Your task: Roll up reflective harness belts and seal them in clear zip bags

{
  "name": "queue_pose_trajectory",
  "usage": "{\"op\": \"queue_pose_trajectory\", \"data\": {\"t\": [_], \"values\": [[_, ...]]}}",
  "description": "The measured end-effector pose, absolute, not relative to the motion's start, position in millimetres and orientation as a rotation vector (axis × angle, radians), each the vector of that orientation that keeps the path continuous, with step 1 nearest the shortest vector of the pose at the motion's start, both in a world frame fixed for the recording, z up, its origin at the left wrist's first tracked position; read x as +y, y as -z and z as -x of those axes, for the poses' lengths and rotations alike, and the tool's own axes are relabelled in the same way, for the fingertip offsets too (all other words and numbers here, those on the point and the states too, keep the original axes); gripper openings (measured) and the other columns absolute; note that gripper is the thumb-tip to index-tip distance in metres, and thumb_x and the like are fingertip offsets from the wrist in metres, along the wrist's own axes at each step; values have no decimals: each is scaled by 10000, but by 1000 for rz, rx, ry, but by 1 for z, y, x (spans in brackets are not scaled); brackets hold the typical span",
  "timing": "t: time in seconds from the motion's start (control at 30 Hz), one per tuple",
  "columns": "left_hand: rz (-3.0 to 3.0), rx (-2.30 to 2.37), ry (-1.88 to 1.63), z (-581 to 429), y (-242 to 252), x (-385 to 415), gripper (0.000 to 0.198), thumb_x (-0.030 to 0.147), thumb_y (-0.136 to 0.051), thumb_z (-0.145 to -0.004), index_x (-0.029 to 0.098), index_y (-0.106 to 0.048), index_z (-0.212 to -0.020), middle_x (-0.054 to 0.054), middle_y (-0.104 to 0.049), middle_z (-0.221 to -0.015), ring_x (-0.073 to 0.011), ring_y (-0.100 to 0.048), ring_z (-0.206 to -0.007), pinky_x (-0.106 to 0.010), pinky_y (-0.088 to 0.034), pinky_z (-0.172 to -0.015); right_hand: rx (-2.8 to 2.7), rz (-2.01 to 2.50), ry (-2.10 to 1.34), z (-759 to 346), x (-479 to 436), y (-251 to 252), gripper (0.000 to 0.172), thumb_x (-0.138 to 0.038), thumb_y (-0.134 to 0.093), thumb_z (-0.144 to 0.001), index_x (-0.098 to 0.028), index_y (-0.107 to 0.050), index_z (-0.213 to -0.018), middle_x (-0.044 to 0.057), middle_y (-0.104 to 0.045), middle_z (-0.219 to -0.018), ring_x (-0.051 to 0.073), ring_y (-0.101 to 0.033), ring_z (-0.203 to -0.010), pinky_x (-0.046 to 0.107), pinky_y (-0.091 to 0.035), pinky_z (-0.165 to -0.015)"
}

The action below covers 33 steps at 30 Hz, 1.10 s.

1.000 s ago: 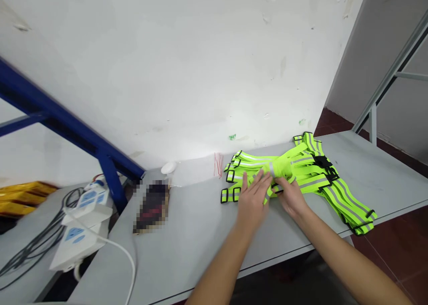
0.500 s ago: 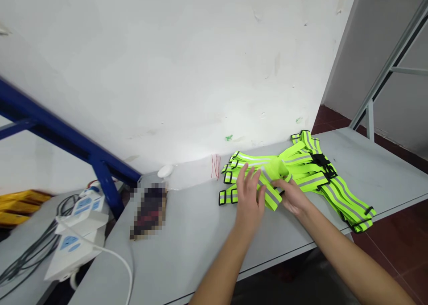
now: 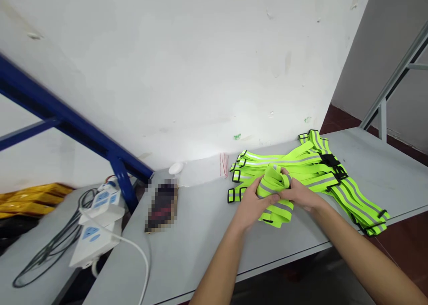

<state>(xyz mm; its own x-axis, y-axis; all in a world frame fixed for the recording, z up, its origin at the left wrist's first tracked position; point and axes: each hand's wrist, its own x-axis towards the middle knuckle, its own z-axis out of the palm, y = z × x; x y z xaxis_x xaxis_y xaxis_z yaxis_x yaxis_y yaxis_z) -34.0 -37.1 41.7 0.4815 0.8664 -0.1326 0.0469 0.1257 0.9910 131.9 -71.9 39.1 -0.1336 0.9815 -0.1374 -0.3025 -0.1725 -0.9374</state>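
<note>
Both hands grip one bundled neon-yellow reflective strap with grey stripes, held over the front half of the table. My left hand closes on its left side, thumb laid across the front. My right hand pinches its right side, and some of those fingers are hidden behind the fabric. A loose end hangs below the hands. Just behind lies a pile of similar reflective straps with black slide buckles on their ends and black clip buckles toward the right.
The grey table stands against a white wall. On it are a clear plastic bag with red lines, a white oval object and a pixelated dark item. Left are white power strips, cables, yellow packages and a blue metal frame.
My left hand, fingers spread before, has closed on the strap. The strap is now gathered into a fuller bundle between both hands. The camera view has shifted slightly left.
</note>
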Motion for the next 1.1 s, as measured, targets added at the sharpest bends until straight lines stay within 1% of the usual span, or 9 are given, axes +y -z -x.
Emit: {"op": "queue_pose_trajectory", "data": {"t": [0.2, 0.33, 0.47, 0.6, 0.7, 0.87, 0.9, 1.03, 1.1], "values": [[-1076, 815, -856, 28, -37, -40, 545, 344, -826, -652, 174, -641, -1136, -91, -729, -1056, -254, -698, -910, -346, -565, -767, -1170, 1237, -1168, -138, -69, -42, 601, -254, -716, -730, -257, -462, -1275, 20, -652, -994, 184, -605, -837, 308, -482, -723], [-1001, 775, -975, 25, -35, -42, 520, 315, -846, -625, 172, -644, -1083, -75, -734, -1035, -233, -698, -905, -315, -561, -767, -1024, 1229, -770, -121, -77, -30, 499, -342, -747, -724, -277, -535, -1170, 37, -611, -1117, 201, -576, -954, 310, -469, -798], [-914, 800, -1079, 19, -33, -45, 519, 326, -839, -630, 176, -627, -1079, -74, -736, -1021, -220, -699, -898, -316, -557, -781, -826, 1164, -1015, -100, -83, -29, 340, -479, -673, -793, -280, -608, -1062, 22, -670, -1000, 211, -608, -940, 305, -482, -802], [-932, 992, -1205, 15, -29, -45, 570, 339, -829, -636, 186, -590, -1130, -91, -714, -1084, -231, -694, -936, -340, -553, -809, -559, 1014, -1329, -89, -78, -34, 457, -568, -673, -749, -288, -615, -1106, 23, -698, -1035, 242, -629, -1009, 331, -508, -807], [-1033, 1077, -1315, 11, -25, -45, 556, 332, -809, -665, 201, -572, -1150, -91, -679, -1155, -228, -667, -1016, -346, -527, -884, -587, 977, -1299, -85, -74, -35, 531, -639, -641, -735, -281, -604, -1126, 38, -688, -1077, 250, -610, -1064, 363, -502, -867], [-987, 1046, -1400, 8, -23, -46, 557, 305, -805, -674, 207, -529, -1148, -88, -655, -1172, -212, -670, -992, -330, -537, -865, -793, 1285, -958, -78, -75, -34, 814, -414, -842, -587, -278, -452, -1288, 39, -633, -1161, 221, -583, -1078, 330, -476, -900], [-942, 1047, -1387, 9, -24, -46, 551, 310, -796, -689, 208, -521, -1155, -87, -663, -1153, -207, -677, -968, -325, -543, -847, -827, 1310, -917, -78, -74, -33, 776, -400, -831, -606, -266, -461, -1275, 43, -636, -1146, 219, -585, -1063, 321, -483, -869], [-721, 1025, -1258, 13, -29, -44, 531, 388, -742, -760, 234, -517, -1215, -87, -682, -1148, -207, -696, -945, -324, -562, -800, -959, 1354, -809, -84, -70, -28, 338, -458, -697, -750, -232, -624, -990, 31, -681, -977, 225, -603, -934, 314, -471, -795], [-656, 963, -1216, 13, -31, -43, 523, 432, -727, -774, 237, -540, -1221, -95, -677, -1182, -216, -700, -954, -332, -570, -797, -964, 1375, -788, -88, -67, -25, 289, -480, -674, -771, -233, -649, -917, 12, -693, -897, 220, -607, -856, 311, -461, -771]]}}
